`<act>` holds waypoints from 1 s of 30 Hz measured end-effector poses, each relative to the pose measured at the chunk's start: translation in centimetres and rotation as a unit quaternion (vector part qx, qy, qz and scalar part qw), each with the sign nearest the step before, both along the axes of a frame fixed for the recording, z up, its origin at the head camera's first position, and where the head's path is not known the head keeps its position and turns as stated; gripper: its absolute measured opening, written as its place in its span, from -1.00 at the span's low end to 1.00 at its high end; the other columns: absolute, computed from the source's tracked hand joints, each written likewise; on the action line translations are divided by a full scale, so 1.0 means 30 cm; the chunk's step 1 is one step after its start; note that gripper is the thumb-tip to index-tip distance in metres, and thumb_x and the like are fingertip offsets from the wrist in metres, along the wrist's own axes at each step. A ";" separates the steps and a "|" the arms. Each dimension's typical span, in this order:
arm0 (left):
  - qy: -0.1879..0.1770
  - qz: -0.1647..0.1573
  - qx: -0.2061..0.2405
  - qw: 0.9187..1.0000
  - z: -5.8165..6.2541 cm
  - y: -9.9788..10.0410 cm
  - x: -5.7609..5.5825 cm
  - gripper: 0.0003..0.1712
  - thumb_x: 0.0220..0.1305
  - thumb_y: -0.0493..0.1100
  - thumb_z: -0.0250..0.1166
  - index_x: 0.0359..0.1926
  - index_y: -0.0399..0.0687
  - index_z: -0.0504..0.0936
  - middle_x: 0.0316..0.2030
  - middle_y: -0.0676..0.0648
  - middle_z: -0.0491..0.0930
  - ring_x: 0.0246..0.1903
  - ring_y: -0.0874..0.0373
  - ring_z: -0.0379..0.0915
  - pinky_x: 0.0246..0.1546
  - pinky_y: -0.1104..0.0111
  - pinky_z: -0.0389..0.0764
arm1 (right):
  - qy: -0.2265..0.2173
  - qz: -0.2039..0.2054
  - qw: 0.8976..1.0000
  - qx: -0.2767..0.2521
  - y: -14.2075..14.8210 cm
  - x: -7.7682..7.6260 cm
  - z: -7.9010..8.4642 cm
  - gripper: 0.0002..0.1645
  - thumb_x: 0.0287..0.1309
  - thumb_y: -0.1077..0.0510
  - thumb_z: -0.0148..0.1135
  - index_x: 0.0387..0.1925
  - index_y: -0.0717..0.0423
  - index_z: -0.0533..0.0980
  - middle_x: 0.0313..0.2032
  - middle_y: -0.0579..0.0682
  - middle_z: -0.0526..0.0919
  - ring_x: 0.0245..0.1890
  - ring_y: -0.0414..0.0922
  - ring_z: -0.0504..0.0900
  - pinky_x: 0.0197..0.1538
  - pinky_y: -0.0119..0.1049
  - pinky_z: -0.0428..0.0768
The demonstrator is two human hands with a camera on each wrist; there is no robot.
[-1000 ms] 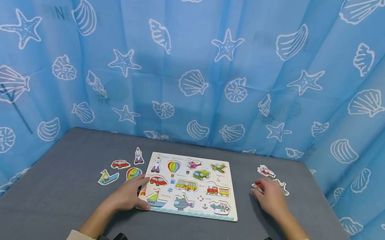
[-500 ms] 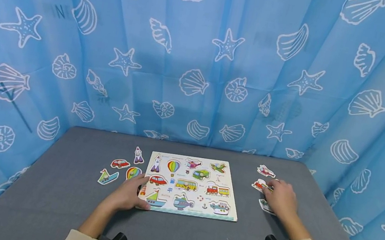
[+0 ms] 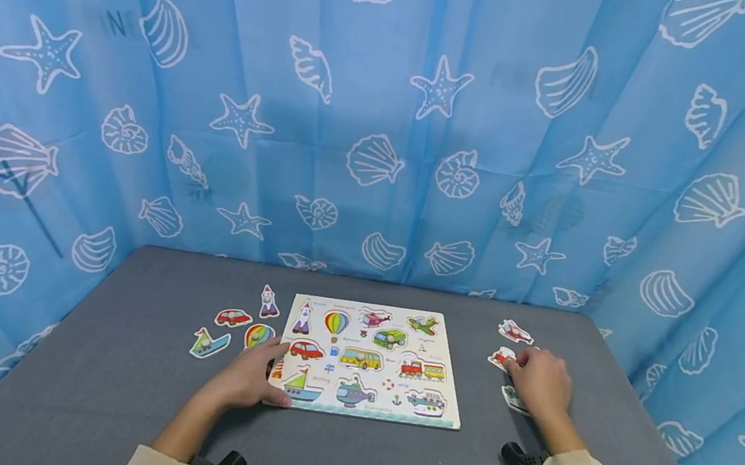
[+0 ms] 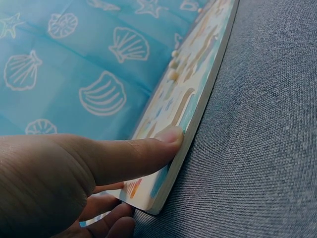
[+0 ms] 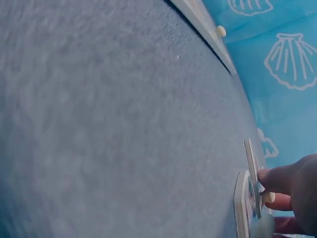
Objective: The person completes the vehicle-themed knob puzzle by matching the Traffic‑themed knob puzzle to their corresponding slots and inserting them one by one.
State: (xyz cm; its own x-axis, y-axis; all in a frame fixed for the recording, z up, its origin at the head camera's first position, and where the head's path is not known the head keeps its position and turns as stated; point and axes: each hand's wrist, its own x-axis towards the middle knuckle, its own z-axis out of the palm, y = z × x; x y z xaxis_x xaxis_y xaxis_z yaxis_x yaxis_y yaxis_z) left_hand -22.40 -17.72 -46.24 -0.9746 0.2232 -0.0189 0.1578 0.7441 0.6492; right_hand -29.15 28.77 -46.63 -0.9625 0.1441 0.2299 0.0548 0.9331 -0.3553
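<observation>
A wooden peg puzzle board (image 3: 380, 417) with printed vehicles lies on the grey table. My left hand (image 3: 240, 376) grips its near left corner; in the left wrist view the thumb (image 4: 143, 151) lies along the front edge and the other fingers are by the left side. To the right of the board, my right hand (image 3: 542, 385) pinches a red train puzzle piece (image 3: 501, 357), its far part covered by the fingers. The right wrist view shows this thin piece (image 5: 252, 171) tilted on edge at my fingertips. A ship piece (image 3: 513, 399) lies just below, partly hidden by the hand.
A helicopter piece (image 3: 515, 331) lies beyond my right hand. Left of the board are a rocket piece (image 3: 269, 302), a red car piece (image 3: 233, 318), a balloon piece (image 3: 258, 335) and a sailboat piece (image 3: 209, 343). A blue shell-patterned curtain (image 3: 376, 209) stands behind the table.
My right hand moved slightly right from over the train piece, then stayed beside it with fingers at its right end. The ship piece shifted left and nearer. My left hand has kept its place.
</observation>
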 end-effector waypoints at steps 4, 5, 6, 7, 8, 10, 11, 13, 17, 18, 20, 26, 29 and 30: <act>-0.003 0.002 0.003 1.000 0.000 0.001 0.002 0.05 -0.21 -0.12 0.64 0.33 -0.32 0.36 0.33 -0.37 0.25 0.33 -0.33 0.11 0.24 -0.13 0.19 | -0.008 -0.024 1.000 -0.005 -0.006 0.002 0.000 -0.71 0.14 0.04 0.30 -0.56 0.14 0.53 -0.50 0.09 0.54 -0.35 0.19 0.46 -0.30 0.09 0.33; -0.003 0.002 0.003 1.000 -0.001 0.001 0.002 0.05 -0.21 -0.12 0.64 0.33 -0.32 0.36 0.33 -0.37 0.25 0.32 -0.33 0.11 0.24 -0.14 0.19 | -0.009 -0.027 1.000 -0.007 -0.007 0.002 -0.001 -0.71 0.15 0.04 0.29 -0.55 0.14 0.53 -0.49 0.10 0.54 -0.32 0.21 0.45 -0.28 0.10 0.31; -0.004 0.002 0.002 1.000 -0.002 0.001 0.002 0.05 -0.21 -0.12 0.64 0.33 -0.32 0.37 0.33 -0.37 0.26 0.32 -0.33 0.11 0.23 -0.14 0.19 | -0.009 -0.029 0.999 -0.009 -0.009 0.002 -0.002 -0.71 0.16 0.04 0.29 -0.54 0.14 0.52 -0.47 0.11 0.54 -0.30 0.21 0.44 -0.27 0.11 0.30; -0.004 0.002 0.002 1.000 -0.003 0.001 0.002 0.05 -0.21 -0.12 0.64 0.33 -0.32 0.37 0.33 -0.38 0.26 0.32 -0.34 0.11 0.23 -0.15 0.19 | -0.007 -0.032 0.999 -0.011 -0.010 0.001 -0.003 -0.72 0.17 0.04 0.28 -0.54 0.14 0.52 -0.45 0.12 0.54 -0.28 0.22 0.43 -0.25 0.12 0.29; -0.005 0.002 0.001 1.000 -0.003 0.001 0.002 0.05 -0.21 -0.12 0.64 0.33 -0.32 0.37 0.32 -0.38 0.26 0.32 -0.34 0.12 0.23 -0.15 0.19 | -0.006 -0.033 0.999 -0.012 -0.012 0.001 -0.004 -0.72 0.18 0.05 0.27 -0.53 0.14 0.51 -0.45 0.12 0.53 -0.27 0.22 0.42 -0.24 0.13 0.27; -0.006 0.000 0.000 1.000 -0.005 0.001 0.000 0.05 -0.21 -0.11 0.64 0.33 -0.32 0.37 0.32 -0.38 0.26 0.32 -0.34 0.12 0.23 -0.15 0.19 | -0.004 -0.033 0.999 -0.015 -0.016 0.001 -0.005 -0.73 0.20 0.07 0.26 -0.52 0.14 0.51 -0.44 0.12 0.53 -0.27 0.21 0.42 -0.23 0.13 0.26; -0.006 0.000 0.000 1.000 -0.006 0.001 0.000 0.05 -0.21 -0.12 0.64 0.33 -0.32 0.36 0.32 -0.38 0.26 0.32 -0.34 0.12 0.23 -0.15 0.19 | -0.002 -0.033 0.999 -0.017 -0.017 0.001 -0.007 -0.74 0.20 0.08 0.26 -0.52 0.14 0.51 -0.45 0.12 0.52 -0.27 0.20 0.42 -0.23 0.13 0.25; -0.006 0.000 0.001 1.000 -0.005 0.002 0.000 0.05 -0.21 -0.12 0.64 0.33 -0.32 0.36 0.33 -0.38 0.25 0.32 -0.34 0.11 0.24 -0.15 0.18 | 0.008 -0.028 0.999 -0.020 -0.021 0.002 -0.007 -0.75 0.19 0.10 0.28 -0.51 0.15 0.52 -0.46 0.11 0.53 -0.28 0.19 0.44 -0.23 0.12 0.25; -0.006 0.000 0.003 1.000 -0.002 0.003 0.001 0.05 -0.21 -0.12 0.64 0.33 -0.33 0.36 0.33 -0.39 0.25 0.32 -0.34 0.11 0.23 -0.15 0.19 | 0.050 -0.008 0.998 -0.027 -0.028 0.005 -0.006 -0.80 0.13 0.13 0.33 -0.48 0.19 0.58 -0.49 0.10 0.59 -0.32 0.18 0.50 -0.25 0.10 0.30; -0.005 0.000 0.004 1.000 -0.001 0.003 0.002 0.05 -0.21 -0.12 0.64 0.33 -0.33 0.36 0.33 -0.39 0.25 0.32 -0.34 0.11 0.23 -0.15 0.19 | 0.061 -0.001 0.998 -0.030 -0.030 0.005 -0.005 -0.81 0.11 0.14 0.34 -0.48 0.20 0.58 -0.50 0.10 0.60 -0.34 0.17 0.50 -0.27 0.09 0.32; -0.004 0.000 0.004 1.000 0.000 0.003 0.002 0.05 -0.21 -0.12 0.64 0.33 -0.33 0.36 0.33 -0.39 0.25 0.32 -0.34 0.11 0.23 -0.14 0.19 | 0.079 0.009 0.996 -0.038 -0.034 0.004 -0.005 -0.81 0.09 0.15 0.36 -0.48 0.22 0.60 -0.51 0.10 0.60 -0.37 0.16 0.50 -0.30 0.06 0.34; 0.000 -0.002 0.001 1.000 0.002 0.002 0.002 0.06 -0.22 -0.11 0.64 0.33 -0.34 0.36 0.32 -0.39 0.25 0.32 -0.34 0.12 0.23 -0.14 0.20 | 0.099 0.042 0.992 -0.068 -0.056 -0.003 -0.007 -0.82 0.07 0.20 0.38 -0.44 0.26 0.58 -0.49 0.11 0.60 -0.36 0.15 0.49 -0.27 0.04 0.38; -0.001 -0.001 -0.001 1.000 0.002 0.002 0.000 0.06 -0.21 -0.10 0.64 0.33 -0.34 0.36 0.33 -0.39 0.25 0.32 -0.34 0.12 0.23 -0.14 0.20 | 0.118 0.062 0.988 -0.072 -0.070 -0.005 -0.008 -0.83 0.03 0.22 0.41 -0.46 0.25 0.58 -0.48 0.11 0.61 -0.36 0.16 0.51 -0.25 0.05 0.39; 0.000 -0.002 -0.002 1.000 0.003 0.002 0.000 0.06 -0.21 -0.10 0.64 0.33 -0.34 0.36 0.32 -0.39 0.25 0.32 -0.35 0.11 0.23 -0.15 0.20 | 0.126 0.068 0.987 -0.073 -0.076 -0.005 -0.008 -0.83 0.01 0.22 0.43 -0.47 0.24 0.58 -0.49 0.11 0.61 -0.36 0.16 0.51 -0.24 0.05 0.39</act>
State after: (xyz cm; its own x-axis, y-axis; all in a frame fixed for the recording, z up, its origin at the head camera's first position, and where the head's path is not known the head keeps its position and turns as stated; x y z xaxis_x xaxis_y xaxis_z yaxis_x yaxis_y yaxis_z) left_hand -22.40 -17.65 -46.15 -0.9739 0.2263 -0.0195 0.1604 0.7462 0.6461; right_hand -29.31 26.50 -46.87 -0.8901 0.0662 0.4508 -0.1752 0.8636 -0.4728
